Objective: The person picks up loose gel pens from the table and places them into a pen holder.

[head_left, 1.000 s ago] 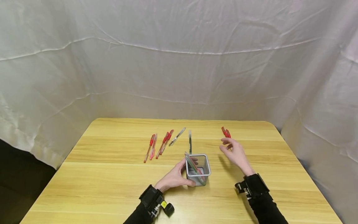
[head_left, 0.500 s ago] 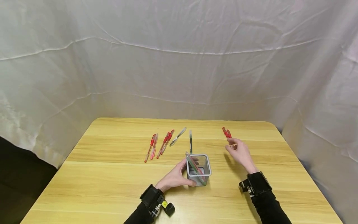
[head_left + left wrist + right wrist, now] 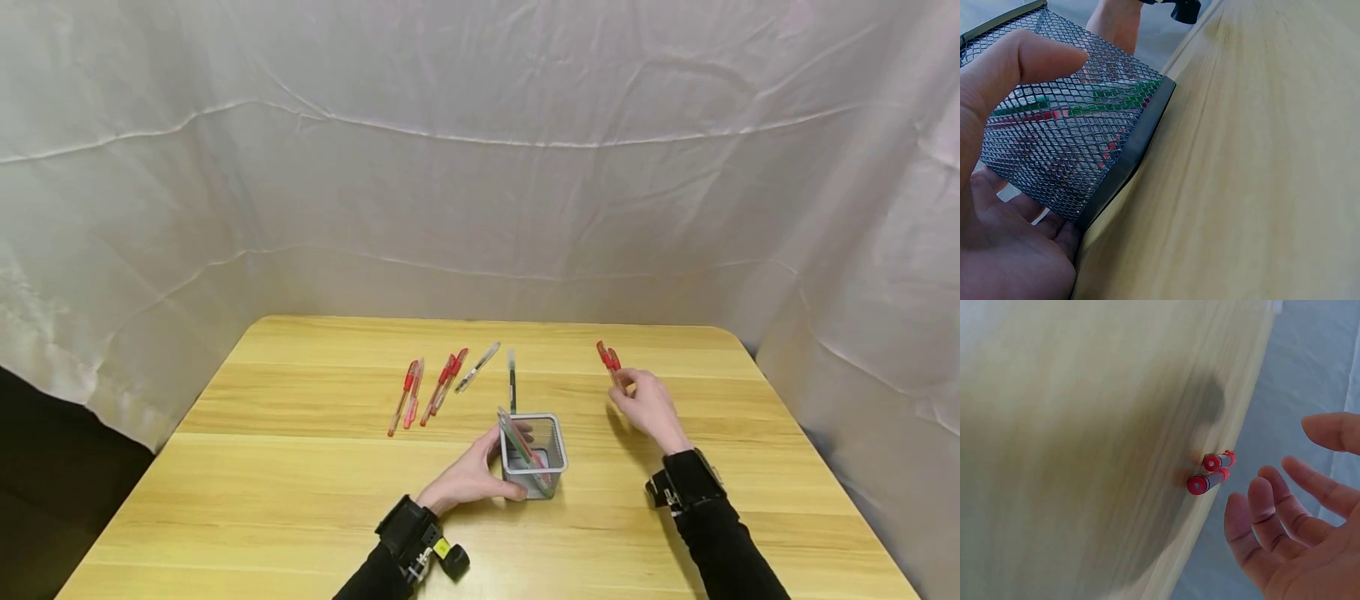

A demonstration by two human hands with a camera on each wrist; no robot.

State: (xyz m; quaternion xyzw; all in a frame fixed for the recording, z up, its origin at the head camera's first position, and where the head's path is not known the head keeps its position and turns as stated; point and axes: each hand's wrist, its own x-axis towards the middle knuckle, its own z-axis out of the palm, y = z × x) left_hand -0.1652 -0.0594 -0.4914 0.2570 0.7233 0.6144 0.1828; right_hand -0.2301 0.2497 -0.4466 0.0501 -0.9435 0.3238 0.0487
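My left hand (image 3: 467,478) grips a silver mesh pen holder (image 3: 551,472), its thumb at the near side and fingers round the left and far side. Green and red pens (image 3: 1100,105) lean inside, showing through the mesh (image 3: 1054,147) in the left wrist view. Two red-capped pens (image 3: 609,357) lie side by side at the table's right. Just over their near ends is my right hand (image 3: 651,410). In the right wrist view this hand (image 3: 1297,531) has loosely bent, parted fingers with nothing between them, apart from the red pens (image 3: 1210,473).
Several red pens (image 3: 438,387) lie left of centre, with a clear, dark-tipped pen (image 3: 477,365) beside them. A dark green pen (image 3: 512,385) lies behind the holder. The wooden table (image 3: 285,500) ends at a grey-white curtain (image 3: 480,200).
My right hand has moved a little right toward the two red pens, its fingers now over their near ends. The left hand and the pen holder have stayed in place.
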